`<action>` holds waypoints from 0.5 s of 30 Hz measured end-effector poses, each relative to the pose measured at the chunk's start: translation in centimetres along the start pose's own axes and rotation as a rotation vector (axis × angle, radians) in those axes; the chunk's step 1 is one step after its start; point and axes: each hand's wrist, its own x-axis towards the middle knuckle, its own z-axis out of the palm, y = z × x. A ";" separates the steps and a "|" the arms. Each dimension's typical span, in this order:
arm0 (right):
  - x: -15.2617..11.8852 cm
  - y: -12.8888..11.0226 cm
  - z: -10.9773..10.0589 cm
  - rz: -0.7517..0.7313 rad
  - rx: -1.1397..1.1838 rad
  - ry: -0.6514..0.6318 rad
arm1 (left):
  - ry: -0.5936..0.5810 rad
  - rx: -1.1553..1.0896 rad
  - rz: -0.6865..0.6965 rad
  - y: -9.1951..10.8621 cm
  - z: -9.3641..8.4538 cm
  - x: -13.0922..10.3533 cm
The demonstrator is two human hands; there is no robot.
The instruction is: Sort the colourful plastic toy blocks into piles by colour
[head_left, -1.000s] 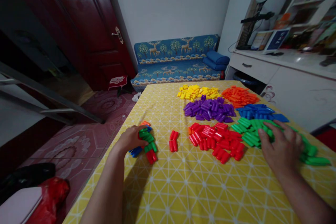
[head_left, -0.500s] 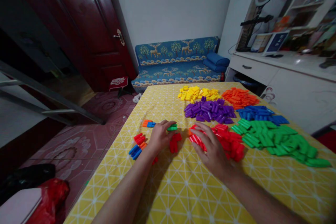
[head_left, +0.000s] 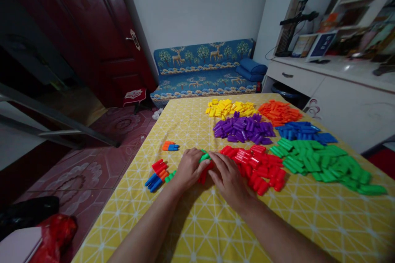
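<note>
My left hand [head_left: 189,169] is closed on a green block [head_left: 205,156] near the middle of the table. Beside it, my right hand [head_left: 227,174] has its bent fingertips at the same green block; what they pinch is partly hidden. Red blocks [head_left: 202,177] show beneath and between the hands. To the left lie an orange-and-blue joined piece [head_left: 170,146] and a group of red, orange, blue and green blocks [head_left: 159,176]. A large red pile [head_left: 259,165] spreads just right of my right hand.
Yellow [head_left: 230,108], purple [head_left: 243,128], orange [head_left: 279,111], blue [head_left: 298,130] and green [head_left: 327,164] piles cover the table's far and right parts. Behind the patterned tablecloth [head_left: 197,230] stands a blue sofa [head_left: 200,78]; a white cabinet [head_left: 345,94] is at right.
My right hand has moved left, from the red pile to my left hand, and they now meet at the green block. The view has shifted slightly.
</note>
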 end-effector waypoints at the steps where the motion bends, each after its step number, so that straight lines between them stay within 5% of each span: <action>1: 0.0 0.0 0.0 -0.008 0.037 0.018 | -0.016 0.001 0.034 0.4 0.1 0.1; 8: 0.7 1.1 -0.9 0.124 0.215 0.205 | -0.083 0.054 0.104 1.9 -0.1 3.4; 12: 2.5 3.5 -3.9 0.359 0.265 0.297 | -0.005 0.082 -0.040 -0.3 0.0 7.1; 15: 5.2 7.9 -7.5 0.449 0.281 0.413 | -0.007 0.153 -0.197 -3.0 1.3 9.4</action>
